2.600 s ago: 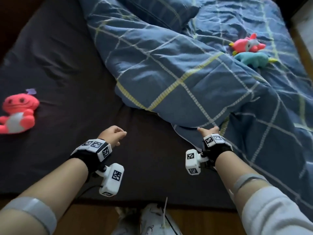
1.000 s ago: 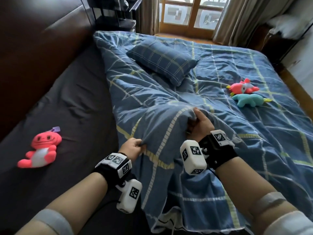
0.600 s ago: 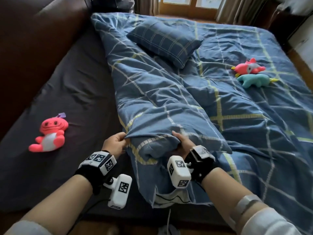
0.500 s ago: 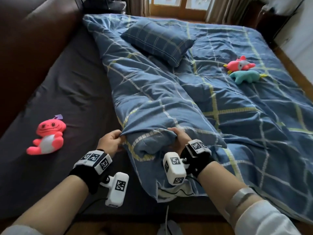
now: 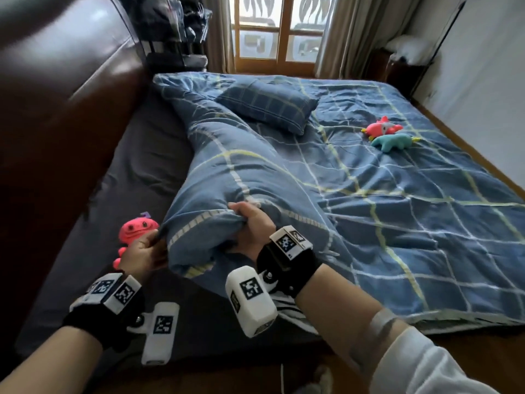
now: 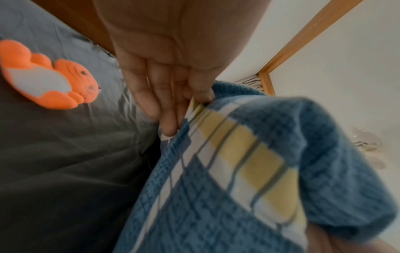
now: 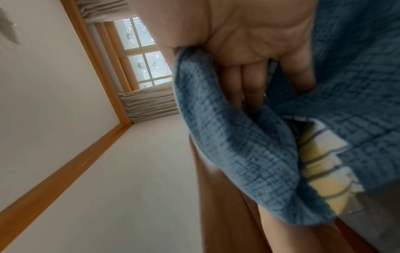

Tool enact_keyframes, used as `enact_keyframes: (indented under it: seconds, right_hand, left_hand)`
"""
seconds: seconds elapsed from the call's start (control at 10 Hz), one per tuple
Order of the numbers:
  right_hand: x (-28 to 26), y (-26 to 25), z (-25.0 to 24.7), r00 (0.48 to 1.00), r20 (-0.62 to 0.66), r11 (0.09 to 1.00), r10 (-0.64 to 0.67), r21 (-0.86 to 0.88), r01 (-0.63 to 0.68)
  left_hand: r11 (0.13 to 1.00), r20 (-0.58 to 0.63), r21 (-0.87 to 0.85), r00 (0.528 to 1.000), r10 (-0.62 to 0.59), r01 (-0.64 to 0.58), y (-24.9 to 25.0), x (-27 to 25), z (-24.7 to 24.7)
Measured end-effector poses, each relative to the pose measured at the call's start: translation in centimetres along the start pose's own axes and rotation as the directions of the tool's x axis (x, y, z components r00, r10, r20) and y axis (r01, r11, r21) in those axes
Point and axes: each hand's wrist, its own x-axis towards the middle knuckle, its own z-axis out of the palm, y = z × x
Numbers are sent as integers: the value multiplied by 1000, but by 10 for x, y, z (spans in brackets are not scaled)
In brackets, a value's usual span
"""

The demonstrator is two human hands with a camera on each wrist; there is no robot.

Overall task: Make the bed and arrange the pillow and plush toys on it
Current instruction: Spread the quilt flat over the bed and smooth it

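A blue checked duvet (image 5: 369, 194) covers the right part of the bed, bunched into a raised fold near me. My left hand (image 5: 142, 250) pinches the duvet's near edge (image 6: 194, 109), and my right hand (image 5: 250, 226) grips a bunch of the same fabric (image 7: 238, 137), lifted off the dark sheet (image 5: 136, 172). A matching pillow (image 5: 267, 105) lies on the duvet at the far side. A red plush (image 5: 136, 227) lies on the sheet, partly hidden behind my left hand. A pink plush (image 5: 380, 127) and a teal plush (image 5: 393, 142) rest on the duvet at the right.
A dark brown padded headboard (image 5: 56, 109) runs along the left. A window with curtains (image 5: 281, 29) stands beyond the bed, with a dark rack (image 5: 176, 32) beside it. Wooden floor (image 5: 468, 149) borders the bed's right side and near edge.
Both hands took hold of the duvet's near edge and have lifted the bunched fold higher and leftward, toward the red plush. The head view has tilted up toward the window.
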Motion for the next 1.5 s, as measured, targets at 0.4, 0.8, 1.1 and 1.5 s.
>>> enact_keyframes:
  seconds: [0.4, 0.8, 1.1, 1.5]
  right_hand:
    - [31, 85, -98, 897, -344, 956, 279, 16, -291]
    - [98, 92, -128, 810, -480, 802, 336, -305, -513]
    - [133, 116, -67, 839, -472, 388, 272, -744, -544]
    - [195, 195, -36, 625, -736, 445, 259, -484, -754]
  left_hand:
    - [837, 79, 460, 925, -372, 297, -101, 19, 2]
    - [727, -107, 547, 895, -433, 416, -102, 58, -35]
    - [654, -266, 587, 877, -400, 476, -129, 131, -121]
    - [665, -247, 493, 823, -512, 561, -196, 257, -226]
